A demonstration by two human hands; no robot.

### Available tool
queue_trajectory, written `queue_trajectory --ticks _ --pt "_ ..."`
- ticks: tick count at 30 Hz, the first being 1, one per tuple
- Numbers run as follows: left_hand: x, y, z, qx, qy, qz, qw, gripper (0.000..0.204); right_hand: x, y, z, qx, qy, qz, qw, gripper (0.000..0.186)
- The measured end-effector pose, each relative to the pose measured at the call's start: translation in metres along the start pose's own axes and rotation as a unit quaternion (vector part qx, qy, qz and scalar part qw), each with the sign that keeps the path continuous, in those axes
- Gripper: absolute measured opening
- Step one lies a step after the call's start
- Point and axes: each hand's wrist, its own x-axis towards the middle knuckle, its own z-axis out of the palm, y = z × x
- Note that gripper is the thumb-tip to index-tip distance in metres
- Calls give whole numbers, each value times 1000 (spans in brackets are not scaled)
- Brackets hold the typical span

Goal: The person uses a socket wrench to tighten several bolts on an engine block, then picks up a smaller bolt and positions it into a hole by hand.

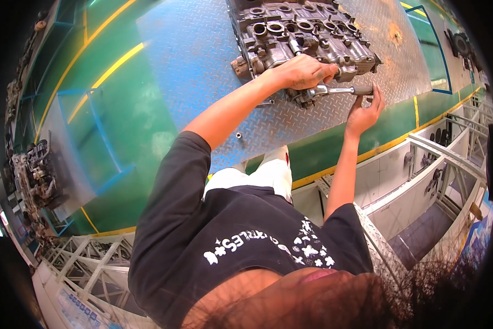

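Note:
A grey metal engine cylinder head (296,33) lies on a diamond-plate steel platform (202,66). A chrome ratchet wrench (339,90) is set against its near edge. My left hand (304,71) curls over the wrench's head end and presses it to the casting. My right hand (367,107) grips the dark handle end from below, fingers wrapped up around it. A small loose socket or nut (238,134) sits on the plate near my left forearm. A bolt (265,102) lies beside the casting.
Green floor with yellow lines (114,66) surrounds the platform. More engine castings (35,170) stand at the far left, and another dark part (460,44) at the upper right. White metal frames (438,164) run along the right and lower left.

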Motion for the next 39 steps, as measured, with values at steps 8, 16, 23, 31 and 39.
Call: queue_trajectory --ticks 8,16,23,31,39 --pt "0 5 1 27 5 32 999 71 -188 -69 33 136 -356 162 910 45" --pt "-4 -5 4 3 30 9 1000 72 -121 7 29 -13 -301 134 944 26" --pt "-2 0 0 -16 24 -1 1000 71 -16 -6 17 30 -40 -30 998 42" --pt "-4 5 -4 -14 -10 -16 1000 73 -169 -133 46 321 -383 235 834 31" --pt "-3 1 1 -8 39 2 999 75 -27 -16 -3 -24 -80 134 987 43"
